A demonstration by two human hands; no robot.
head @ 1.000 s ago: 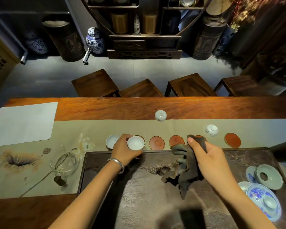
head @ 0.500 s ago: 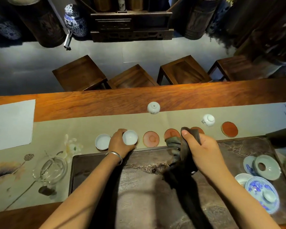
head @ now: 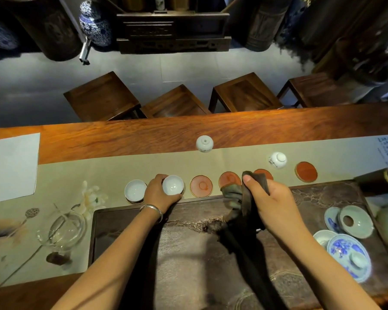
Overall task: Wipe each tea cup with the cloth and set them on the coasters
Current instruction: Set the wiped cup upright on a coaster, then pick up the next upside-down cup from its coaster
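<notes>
- The long wooden table (head: 211,130) carried a beige runner (head: 121,166), and a dark tea tray (head: 188,253) lay at its near edge.
- The dark cloth (head: 246,220) hung limp from the right hand (head: 276,204), whose fingers were curled round its bunched top; it looked soft and pliant, easy to press into a cup.
- A row of round coasters ran along the runner; three stood bare (head: 201,185), one partly hidden by the cloth.
- The left hand (head: 159,193) gripped a small white cup (head: 173,185) by its side wall, low over the second coaster; whether it had touched down could not be told.
- Another cup (head: 134,190) already sat upright on the leftmost coaster.
- Two cups (head: 204,143) (head: 277,159) waited upside down further back.
- They looked thin, light, glazed and probably slippery and breakable; holding the wall near the rim seemed safest.
</notes>
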